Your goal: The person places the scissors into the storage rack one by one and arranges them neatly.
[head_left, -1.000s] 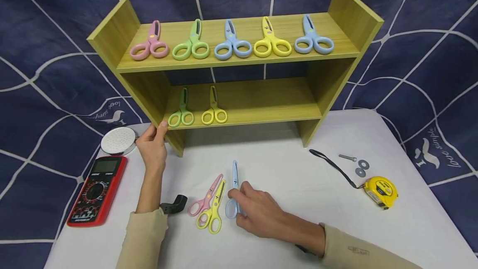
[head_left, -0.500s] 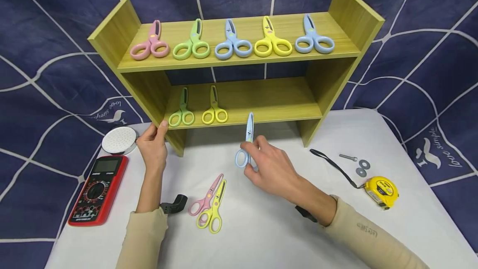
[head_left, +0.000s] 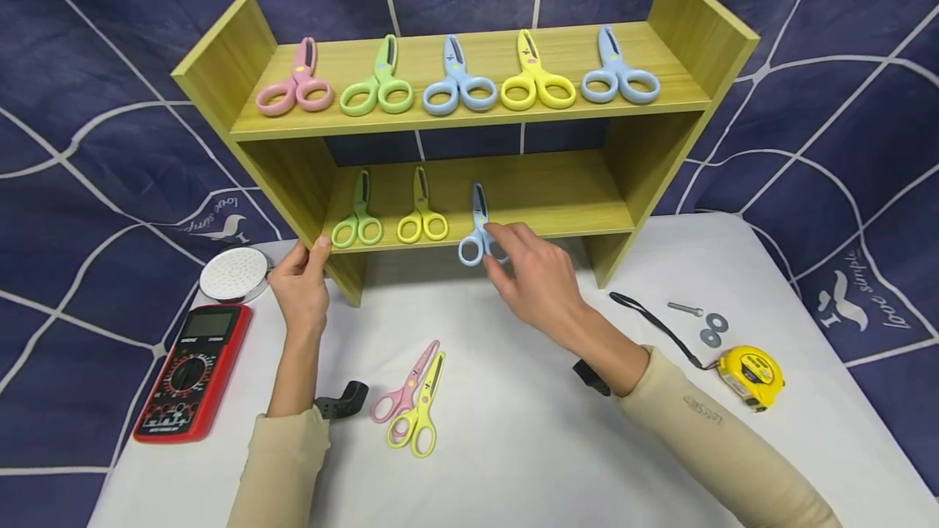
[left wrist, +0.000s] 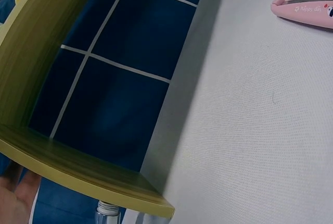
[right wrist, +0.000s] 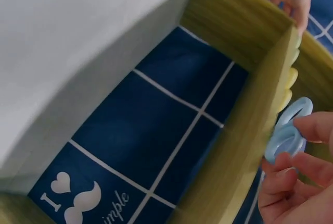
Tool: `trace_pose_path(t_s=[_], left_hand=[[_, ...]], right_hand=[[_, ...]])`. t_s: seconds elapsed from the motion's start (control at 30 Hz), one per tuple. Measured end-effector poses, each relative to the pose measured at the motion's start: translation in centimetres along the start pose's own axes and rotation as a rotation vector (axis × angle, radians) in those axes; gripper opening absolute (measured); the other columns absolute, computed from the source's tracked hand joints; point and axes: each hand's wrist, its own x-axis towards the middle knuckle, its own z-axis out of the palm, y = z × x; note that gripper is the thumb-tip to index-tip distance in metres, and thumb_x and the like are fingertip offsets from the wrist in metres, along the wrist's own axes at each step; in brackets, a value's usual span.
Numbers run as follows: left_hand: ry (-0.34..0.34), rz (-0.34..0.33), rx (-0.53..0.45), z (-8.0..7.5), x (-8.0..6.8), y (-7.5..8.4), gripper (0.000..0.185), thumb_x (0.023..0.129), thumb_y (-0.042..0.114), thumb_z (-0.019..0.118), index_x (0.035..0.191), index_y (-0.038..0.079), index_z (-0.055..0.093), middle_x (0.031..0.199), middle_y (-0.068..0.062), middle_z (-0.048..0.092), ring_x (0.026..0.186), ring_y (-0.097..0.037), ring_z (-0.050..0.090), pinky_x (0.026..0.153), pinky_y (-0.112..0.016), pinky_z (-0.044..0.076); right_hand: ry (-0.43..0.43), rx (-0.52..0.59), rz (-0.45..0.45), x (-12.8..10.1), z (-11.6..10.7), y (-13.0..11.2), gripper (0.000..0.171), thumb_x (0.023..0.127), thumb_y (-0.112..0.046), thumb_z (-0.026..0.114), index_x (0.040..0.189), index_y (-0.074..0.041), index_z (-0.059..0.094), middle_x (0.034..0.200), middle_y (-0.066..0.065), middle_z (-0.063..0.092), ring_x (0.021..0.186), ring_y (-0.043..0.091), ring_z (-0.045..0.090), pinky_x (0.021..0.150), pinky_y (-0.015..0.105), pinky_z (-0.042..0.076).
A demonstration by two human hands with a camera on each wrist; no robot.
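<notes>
My right hand [head_left: 539, 275] pinches a pair of light blue scissors [head_left: 478, 218] by the handle, at the front edge of the lower shelf board. The blades point back over the board, and the finger loops stick out past the edge. In the right wrist view, thumb and fingers are on the blue loops [right wrist: 285, 139]. To the left on that board lie yellow scissors [head_left: 421, 214] and green scissors [head_left: 359, 218]. My left hand [head_left: 301, 288] grips the left side panel of the wooden shelf [head_left: 473, 130], thumb in front. Only some fingers [left wrist: 21, 195] show in the left wrist view.
Several scissors lie along the top board, including pink ones [head_left: 297, 88]. On the white table, yellow scissors [head_left: 418, 414] overlap pink scissors [head_left: 402, 398]. A multimeter [head_left: 192, 373] and shower head [head_left: 233, 274] stand left; a tape measure [head_left: 750, 377], bolt [head_left: 685, 309] and washers [head_left: 716, 323] lie right.
My right hand has lifted the blue scissors off the table beside the pink and yellow pairs and carried them up to the lower board. The left hand has stayed on the side panel.
</notes>
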Motion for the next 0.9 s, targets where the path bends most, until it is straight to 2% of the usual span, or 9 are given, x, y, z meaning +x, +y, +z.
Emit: trace_pose_path(t_s=[0.2,0.37,0.5,0.57,0.63,0.67,0.73,0.8,0.9], left_hand=[[0.005,-0.005,0.024,-0.2,0.0,0.0,0.023,0.091,0.006,0.071,0.111,-0.006,0.072,0.093,0.001,0.074,0.076,-0.008,0.065,0.065,-0.019,0.052],[0.008,0.002,0.020,-0.4,-0.1,-0.1,0.023,0.091,0.006,0.071,0.111,-0.006,0.072,0.092,0.001,0.074,0.074,-0.007,0.065,0.062,-0.019,0.052],[0.004,0.001,0.026,-0.4,-0.1,-0.2,0.024,0.091,0.006,0.071,0.111,-0.007,0.071,0.092,0.001,0.074,0.073,-0.007,0.065,0.061,-0.020,0.051],[-0.001,0.000,0.033,-0.3,-0.1,-0.1,0.024,0.091,0.007,0.071,0.111,-0.006,0.071,0.092,0.002,0.074,0.073,-0.007,0.064,0.060,-0.020,0.051],[-0.002,0.000,0.035,-0.3,-0.1,-0.1,0.024,0.091,0.007,0.071,0.111,-0.006,0.071,0.092,0.002,0.074,0.073,-0.007,0.065,0.061,-0.020,0.051],[0.000,-0.001,0.032,-0.3,-0.1,0.0,0.024,0.091,0.007,0.071,0.111,-0.007,0.071,0.091,0.002,0.074,0.073,-0.007,0.064,0.060,-0.019,0.051],[0.005,-0.004,0.024,-0.2,-0.1,0.1,0.023,0.091,0.006,0.071,0.110,-0.006,0.072,0.090,0.002,0.074,0.072,-0.007,0.064,0.060,-0.019,0.051],[0.011,-0.011,0.019,-0.2,-0.1,0.1,0.022,0.091,0.006,0.071,0.109,-0.006,0.072,0.089,0.002,0.074,0.072,-0.007,0.063,0.060,-0.019,0.050],[0.006,-0.023,0.036,-0.1,-0.1,0.1,0.023,0.091,0.008,0.072,0.110,-0.004,0.073,0.090,0.002,0.074,0.072,-0.008,0.063,0.060,-0.019,0.050]], right_hand=[[-0.035,-0.030,0.005,1.8,0.6,0.5,0.039,0.090,-0.016,0.074,0.125,-0.002,0.064,0.111,0.014,0.069,0.070,0.025,0.067,0.050,0.038,0.051],[-0.055,-0.070,-0.008,2.8,1.0,0.8,0.037,0.092,-0.019,0.073,0.123,-0.003,0.064,0.109,0.013,0.069,0.067,0.025,0.066,0.047,0.035,0.048],[0.049,-0.035,-0.047,2.2,1.4,0.6,0.027,0.090,-0.016,0.074,0.112,-0.002,0.068,0.105,0.012,0.067,0.061,0.020,0.062,0.043,0.031,0.045],[0.115,0.013,-0.080,1.3,1.9,0.1,0.021,0.088,-0.014,0.074,0.104,-0.002,0.070,0.101,0.010,0.065,0.058,0.018,0.059,0.042,0.029,0.043],[0.133,0.073,-0.108,-0.2,2.6,-0.7,0.017,0.087,-0.013,0.073,0.099,-0.002,0.069,0.096,0.009,0.064,0.058,0.016,0.058,0.043,0.027,0.045],[0.115,0.105,-0.112,-1.0,3.0,-1.2,0.016,0.086,-0.013,0.074,0.098,-0.002,0.069,0.094,0.008,0.064,0.060,0.016,0.059,0.046,0.027,0.047],[0.013,0.175,-0.098,-3.0,3.9,-2.4,0.018,0.087,-0.015,0.074,0.100,-0.004,0.068,0.092,0.005,0.064,0.066,0.014,0.061,0.053,0.025,0.050],[-0.132,0.248,-0.061,-5.2,4.9,-3.6,0.021,0.088,-0.019,0.074,0.103,-0.006,0.069,0.092,0.003,0.066,0.075,0.014,0.064,0.063,0.024,0.052],[-0.376,0.350,0.027,-8.3,6.1,-5.1,0.028,0.089,-0.025,0.073,0.112,-0.008,0.068,0.095,0.001,0.067,0.082,0.012,0.063,0.070,0.021,0.050]])
